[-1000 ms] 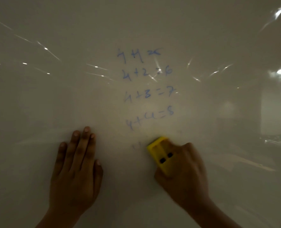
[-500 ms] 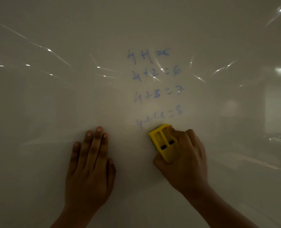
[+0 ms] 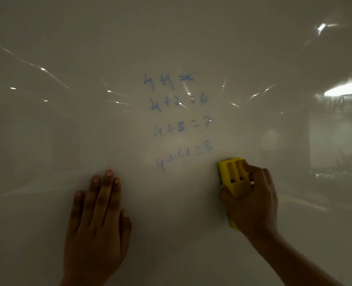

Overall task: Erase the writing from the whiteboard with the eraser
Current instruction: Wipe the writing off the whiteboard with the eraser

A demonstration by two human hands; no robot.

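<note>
The whiteboard (image 3: pixel 47 141) fills the whole view. Faint blue writing (image 3: pixel 179 120) runs down its middle in several rows of sums, the lowest reading 4+4=8. My right hand (image 3: pixel 253 203) grips a yellow eraser (image 3: pixel 231 174) and presses it against the board just right of and below that lowest row. My left hand (image 3: pixel 96 221) lies flat on the board with its fingers together, left of and below the writing, holding nothing.
The glossy board shows reflections of ceiling lights (image 3: pixel 344 90) at the right and bright streaks (image 3: pixel 43 69) at the left. A dim mirrored room shows at the right edge.
My right hand has slid the eraser to the right, from under the lowest row to beyond its right end. A faint smudge below that row is gone. My left hand stays flat.
</note>
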